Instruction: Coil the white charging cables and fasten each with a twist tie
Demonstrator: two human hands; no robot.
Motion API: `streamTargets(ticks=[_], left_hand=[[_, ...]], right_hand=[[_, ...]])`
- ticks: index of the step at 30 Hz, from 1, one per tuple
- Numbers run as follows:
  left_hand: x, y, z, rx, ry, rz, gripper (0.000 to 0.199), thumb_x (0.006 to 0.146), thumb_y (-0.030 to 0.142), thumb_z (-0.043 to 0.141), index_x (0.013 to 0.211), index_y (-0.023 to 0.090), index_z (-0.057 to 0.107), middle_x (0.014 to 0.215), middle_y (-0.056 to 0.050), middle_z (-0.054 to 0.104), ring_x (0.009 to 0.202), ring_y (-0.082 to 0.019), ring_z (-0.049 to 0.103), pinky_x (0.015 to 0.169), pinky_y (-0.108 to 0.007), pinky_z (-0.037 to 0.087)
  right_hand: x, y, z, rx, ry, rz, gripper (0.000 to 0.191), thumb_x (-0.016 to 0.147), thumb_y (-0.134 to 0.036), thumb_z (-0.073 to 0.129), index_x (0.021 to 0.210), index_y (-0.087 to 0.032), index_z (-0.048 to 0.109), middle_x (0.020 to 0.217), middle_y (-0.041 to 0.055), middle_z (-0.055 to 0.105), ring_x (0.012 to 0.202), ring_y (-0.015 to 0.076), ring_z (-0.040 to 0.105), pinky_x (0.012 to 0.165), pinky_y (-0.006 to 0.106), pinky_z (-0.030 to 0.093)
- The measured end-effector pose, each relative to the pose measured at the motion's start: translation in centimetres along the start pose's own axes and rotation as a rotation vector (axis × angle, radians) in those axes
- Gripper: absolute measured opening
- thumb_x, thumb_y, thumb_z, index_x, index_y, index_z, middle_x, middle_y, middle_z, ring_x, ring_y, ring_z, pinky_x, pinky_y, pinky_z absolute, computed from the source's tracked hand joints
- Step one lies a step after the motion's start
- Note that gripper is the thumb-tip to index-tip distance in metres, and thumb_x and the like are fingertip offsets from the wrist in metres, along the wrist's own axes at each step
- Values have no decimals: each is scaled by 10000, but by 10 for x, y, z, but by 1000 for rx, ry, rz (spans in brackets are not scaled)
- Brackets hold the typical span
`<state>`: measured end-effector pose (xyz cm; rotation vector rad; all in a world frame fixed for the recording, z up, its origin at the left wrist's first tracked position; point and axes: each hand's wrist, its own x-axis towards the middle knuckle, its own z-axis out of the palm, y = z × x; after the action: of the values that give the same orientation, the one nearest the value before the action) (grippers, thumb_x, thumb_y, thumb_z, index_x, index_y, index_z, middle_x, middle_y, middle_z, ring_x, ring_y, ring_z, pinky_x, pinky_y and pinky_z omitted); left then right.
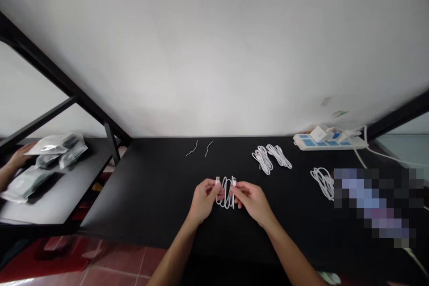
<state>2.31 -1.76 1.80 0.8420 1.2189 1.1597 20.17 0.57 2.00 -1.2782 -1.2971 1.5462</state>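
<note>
Black tabletop (150, 196) bears the cable (228, 193), looped between both hands near the front. Left hand (205, 197) pinches its plug end, thumb against fingers; right hand (250, 199) pinches the other end. Coils (271, 157) lie beyond, rightward.

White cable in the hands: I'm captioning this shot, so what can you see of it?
The cable is white and plastic-looking, gathered in several loose loops. Both plugs have white housings and metal tips. The left hand pinches one plug at the loops' left side, the right hand the other at their right, over the black table; whether loops touch it is unclear.
</note>
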Motion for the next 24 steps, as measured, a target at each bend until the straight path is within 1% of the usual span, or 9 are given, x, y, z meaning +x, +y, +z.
streamTargets(ticks=[2,6,13,16,20,22,24], left_hand=[[0,2,0,27,-6,11,434,781,537,781,935,140,696,822,-71,750,821,-227,749,803,-382,627],[-1,3,-1,33,-28,1,426,787,516,777,991,144,729,846,-71,754,845,-229,745,829,-386,623],[1,1,-4,7,-56,-9,388,783,438,794,1028,143,731,856,-69,757,858,-226,745,848,-381,615],[0,1,-4,-25,-59,12,393,775,412,809,1055,151,718,926,-81,759,883,-237,748,855,-399,615],[-2,2,-5,-40,-70,37,321,783,361,811,1014,157,721,1021,-96,748,892,-243,751,865,-409,614],[-3,2,-6,-44,-79,46,278,782,344,812,970,156,730,1068,-104,738,899,-245,750,868,-407,612],[-3,1,-6,-61,-82,60,250,766,337,824,911,154,735,1137,-113,719,900,-248,751,861,-408,614]], right_hand=[[0,-2,0,-5,-5,3,464,782,-622,724,884,-169,730,657,28,686,539,160,617,481,272,506],[0,-2,-1,-11,-14,-8,447,789,-605,725,886,-169,738,669,30,694,542,159,621,490,272,515],[2,0,0,6,-32,-11,416,799,-564,732,928,-169,725,673,27,685,540,155,606,487,270,511],[1,3,-1,-11,-51,-72,393,827,-543,710,982,-181,710,753,32,700,588,161,620,546,289,535],[-2,5,-4,-64,-99,-155,294,908,-475,639,1049,-221,686,819,19,692,746,189,670,686,305,556],[-5,6,-4,-88,-110,-175,259,935,-454,605,1047,-231,675,832,15,685,748,184,667,689,299,552],[-6,7,-5,-125,-106,-199,241,949,-444,583,1009,-228,671,812,12,674,708,173,655,674,293,544]])
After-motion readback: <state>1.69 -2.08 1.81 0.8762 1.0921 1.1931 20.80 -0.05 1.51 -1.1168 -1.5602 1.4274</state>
